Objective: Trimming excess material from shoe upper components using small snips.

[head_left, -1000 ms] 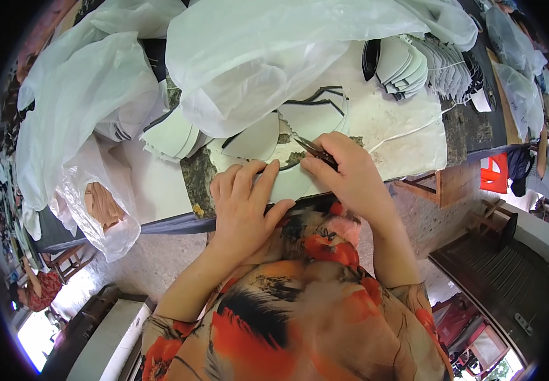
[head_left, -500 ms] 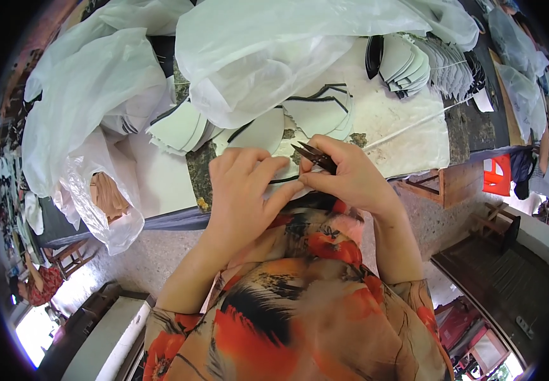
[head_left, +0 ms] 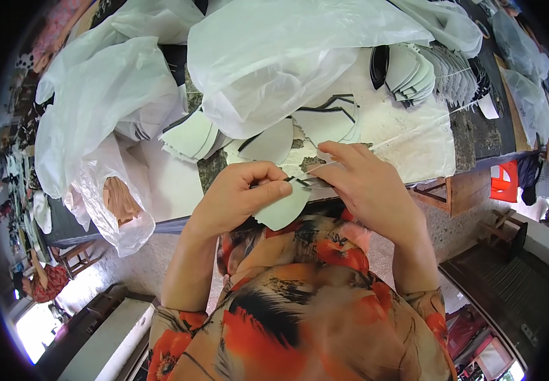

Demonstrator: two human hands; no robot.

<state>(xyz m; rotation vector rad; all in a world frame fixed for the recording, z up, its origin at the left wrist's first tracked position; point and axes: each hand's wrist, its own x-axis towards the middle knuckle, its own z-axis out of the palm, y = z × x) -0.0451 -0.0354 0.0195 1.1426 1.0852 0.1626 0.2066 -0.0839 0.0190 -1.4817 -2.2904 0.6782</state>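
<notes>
Pinched between the thumb and fingers of my left hand (head_left: 239, 195) is a pale, rounded fabric piece (head_left: 285, 211) with black edging along its top. It hangs just past the table's near edge. My right hand (head_left: 376, 190) is closed around small thread snips (head_left: 315, 183), mostly hidden by the fingers. Their blades point left and meet the end of the black edging. Beyond my hands, a similar single piece (head_left: 273, 143) lies on the table, between a fanned stack of pale pieces (head_left: 190, 134) and more black-edged pieces (head_left: 328, 122).
A large white plastic bag (head_left: 287, 44) covers the table's far middle. Another bag (head_left: 106, 95) lies left, near a clear bag with tan pieces (head_left: 122, 202). Bundled pale pieces (head_left: 411, 73) sit at far right. A red stool (head_left: 504, 181) stands beyond the table's right end.
The pale piece has turned up into view in my left hand, which now pinches its edging. The snips have swung from pointing up-left to lying against the edging's end.
</notes>
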